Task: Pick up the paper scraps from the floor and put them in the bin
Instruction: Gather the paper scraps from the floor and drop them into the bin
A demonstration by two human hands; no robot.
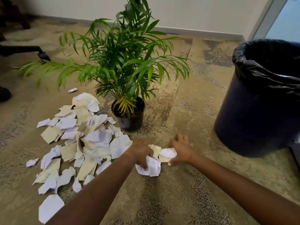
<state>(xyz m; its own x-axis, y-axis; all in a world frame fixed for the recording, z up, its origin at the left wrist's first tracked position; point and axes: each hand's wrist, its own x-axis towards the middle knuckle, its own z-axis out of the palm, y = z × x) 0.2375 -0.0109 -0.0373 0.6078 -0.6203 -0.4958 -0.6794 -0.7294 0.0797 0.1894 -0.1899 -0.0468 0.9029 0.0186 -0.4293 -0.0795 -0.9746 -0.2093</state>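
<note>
Gathering step: left hand (140, 153) fingers pinch a white scrap (151, 167); right hand (182, 150) fingers are spread over scraps (168, 153). Next: scoop the bunch and carry it right to the bin (253, 114).

The left hand (141, 153) grips a crumpled white scrap (153, 168) on the floor (186, 192). The right hand (182, 150), fingers spread, touches two scraps (167, 154) between the hands. The paper pile (84, 143) lies left of the left hand, the potted plant (129, 117) just beyond it, and the bin (253, 120) right of the right hand.
</note>
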